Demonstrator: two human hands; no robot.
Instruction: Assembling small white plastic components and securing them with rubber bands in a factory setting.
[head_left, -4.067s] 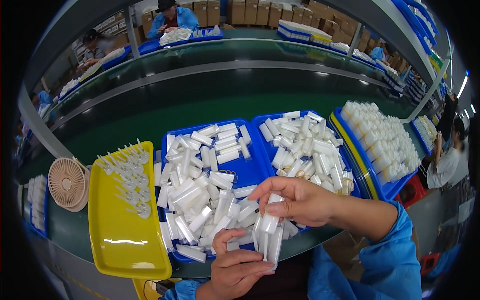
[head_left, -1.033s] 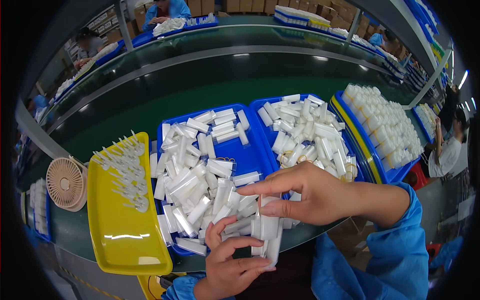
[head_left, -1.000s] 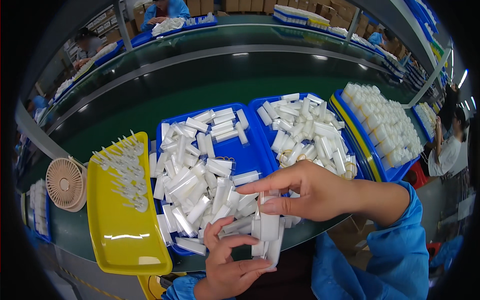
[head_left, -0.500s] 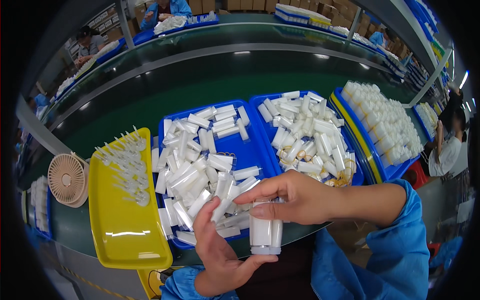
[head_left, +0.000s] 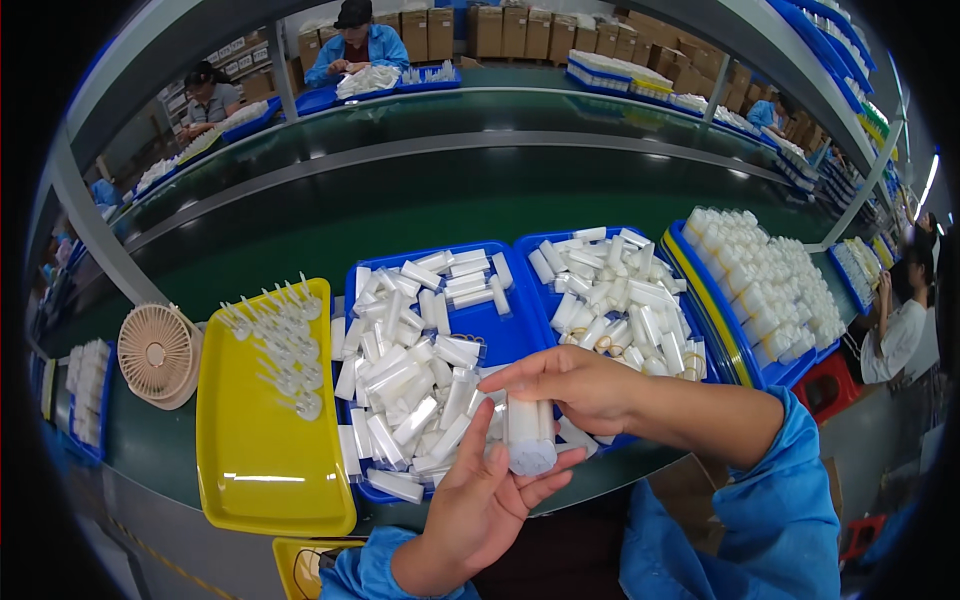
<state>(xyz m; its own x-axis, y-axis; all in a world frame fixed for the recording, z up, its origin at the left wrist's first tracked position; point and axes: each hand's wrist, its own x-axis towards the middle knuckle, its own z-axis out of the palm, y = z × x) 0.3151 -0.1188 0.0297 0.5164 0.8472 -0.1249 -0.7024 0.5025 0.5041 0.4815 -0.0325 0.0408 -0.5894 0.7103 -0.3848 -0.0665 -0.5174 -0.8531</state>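
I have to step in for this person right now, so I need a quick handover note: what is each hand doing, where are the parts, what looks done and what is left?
Left hand: palm up at the near table edge, cradling the small bundle of white tubes, which stands upright.
Right hand: fingers resting on top of that bundle, steadying it.
Parts: loose white tubes fill the middle blue tray and the blue tray to its right. The yellow tray on the left holds small clear pointed pieces at its far end. Another tray of white parts sits far right.
Done: one handful gathered.
Left: both blue trays look nearly full of loose tubes.
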